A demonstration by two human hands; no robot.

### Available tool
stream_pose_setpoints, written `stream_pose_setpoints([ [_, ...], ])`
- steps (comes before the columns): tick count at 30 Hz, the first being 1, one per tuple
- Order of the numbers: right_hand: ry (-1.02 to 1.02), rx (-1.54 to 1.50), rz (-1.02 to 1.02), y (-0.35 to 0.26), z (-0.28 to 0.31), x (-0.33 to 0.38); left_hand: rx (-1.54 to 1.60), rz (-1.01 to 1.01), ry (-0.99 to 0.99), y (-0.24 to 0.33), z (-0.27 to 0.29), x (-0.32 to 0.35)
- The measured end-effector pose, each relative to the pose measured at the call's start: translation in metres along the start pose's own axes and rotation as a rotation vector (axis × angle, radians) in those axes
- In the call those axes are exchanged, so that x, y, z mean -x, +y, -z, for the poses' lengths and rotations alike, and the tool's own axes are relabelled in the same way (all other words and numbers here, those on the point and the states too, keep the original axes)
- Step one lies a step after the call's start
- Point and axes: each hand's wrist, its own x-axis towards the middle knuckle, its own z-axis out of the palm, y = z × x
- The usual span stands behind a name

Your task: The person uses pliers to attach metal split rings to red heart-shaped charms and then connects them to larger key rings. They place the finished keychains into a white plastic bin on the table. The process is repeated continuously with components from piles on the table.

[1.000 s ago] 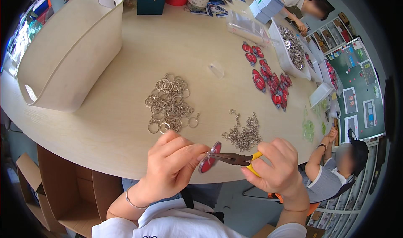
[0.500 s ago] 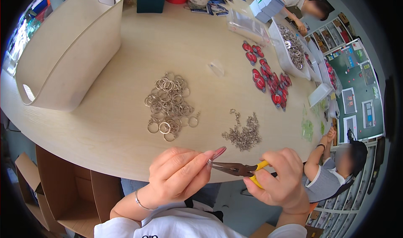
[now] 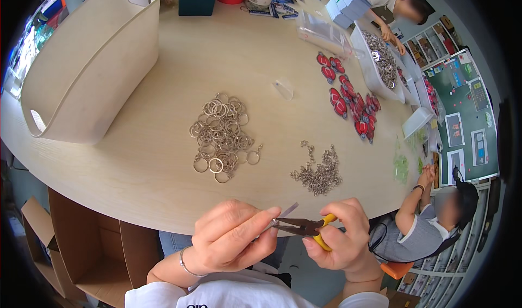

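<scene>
Edgewise, charm [image 3: 290,209] pinched in left hand [image 3: 234,236], jutting out, pliers [image 3: 305,227] alongside

I hold yellow-handled pliers [image 3: 311,228] over the table's [image 3: 136,188] near edge, dark jaws parted and pointing left. At their tips, a thin charm [image 3: 289,209], seen edge-on, slants up rightward, partly hidden.
</scene>
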Motion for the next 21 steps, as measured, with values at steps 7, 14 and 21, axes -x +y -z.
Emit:
stream_pose_setpoints([
  [7, 0.001, 0.004, -0.002, -0.0026, -0.0004, 0.0003, -0.022, -0.036, -0.04, 0.0013, 0.0044, -0.001],
  [14, 0.024, 0.07, 0.009, -0.0066, -0.0042, 0.0072, -0.071, -0.06, -0.04, 0.0038, 0.0061, -0.0005],
  [21, 0.043, 0.091, 0.038, -0.0079, -0.0054, 0.009, -0.075, -0.07, -0.032, 0.0056, 0.007, -0.0009],
])
